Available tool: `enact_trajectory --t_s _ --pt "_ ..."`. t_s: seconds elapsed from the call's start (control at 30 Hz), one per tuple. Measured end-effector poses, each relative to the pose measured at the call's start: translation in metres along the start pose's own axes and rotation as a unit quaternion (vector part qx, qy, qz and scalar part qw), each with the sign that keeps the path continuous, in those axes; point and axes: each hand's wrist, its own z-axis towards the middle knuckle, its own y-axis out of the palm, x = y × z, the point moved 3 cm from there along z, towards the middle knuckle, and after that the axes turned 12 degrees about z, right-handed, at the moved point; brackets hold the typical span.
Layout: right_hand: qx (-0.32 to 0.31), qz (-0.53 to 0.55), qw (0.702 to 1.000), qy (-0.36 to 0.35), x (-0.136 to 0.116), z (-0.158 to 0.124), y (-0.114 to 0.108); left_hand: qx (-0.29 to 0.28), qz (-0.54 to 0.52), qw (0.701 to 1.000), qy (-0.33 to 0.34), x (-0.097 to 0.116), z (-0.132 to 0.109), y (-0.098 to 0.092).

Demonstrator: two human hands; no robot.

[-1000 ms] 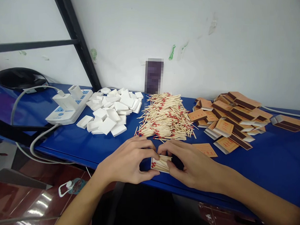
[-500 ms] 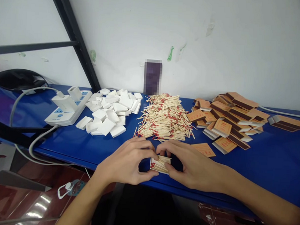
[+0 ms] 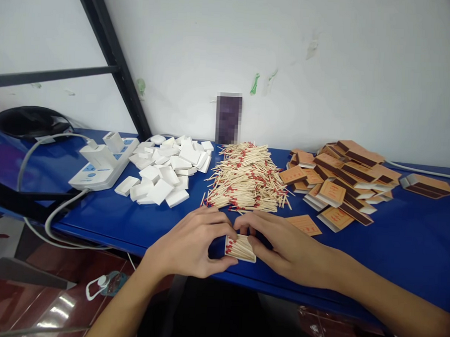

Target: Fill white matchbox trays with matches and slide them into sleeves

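A small white matchbox tray (image 3: 254,260) filled with red-tipped matches (image 3: 240,249) sits low over the table's front edge. My left hand (image 3: 196,242) is closed on the tray's left end, thumb at the near side and index finger at the far side. My right hand (image 3: 281,245) curls round the far right of the tray, its thumb resting at the matches and its fingertips partly hidden. Just behind the hands lies a big heap of loose matches (image 3: 247,179). One flat orange matchbox sleeve (image 3: 305,224) is beside my right wrist.
White empty trays (image 3: 160,188) are piled at the left. Orange and brown matchbox sleeves (image 3: 332,192) are stacked at the right. A power strip (image 3: 98,175) with plugs and cables stands far left on the blue table (image 3: 107,218). A dark pixelated object (image 3: 228,118) leans against the wall.
My right thumb has moved up and back off the middle of the tray. The matches now lie more evenly inside it. My left hand keeps its grip almost unmoved.
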Motion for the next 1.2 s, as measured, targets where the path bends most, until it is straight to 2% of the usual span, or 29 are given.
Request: enact_trajectory --t_s 0.17,0.63,0.73,0.97,1.2 --pt "-0.002 0.004 1.000 0.012 0.002 0.000 0.001 0.012 0.002 1.000 0.003 0.000 0.000 0.001" --pt "0.001 -0.019 0.999 0.033 0.004 0.001 0.002 0.001 -0.002 1.000 0.015 0.001 -0.001 0.000" --pt "-0.002 -0.046 0.999 0.007 0.003 0.001 0.002 -0.011 -0.004 1.000 0.014 0.001 -0.001 0.000" --pt "0.007 -0.165 0.979 -0.119 -0.001 -0.003 0.003 -0.015 -0.015 1.000 0.000 0.002 0.000 -0.001" --pt "-0.010 -0.188 0.975 -0.115 0.002 -0.004 0.011 0.010 -0.004 1.000 0.003 0.002 0.000 0.000"
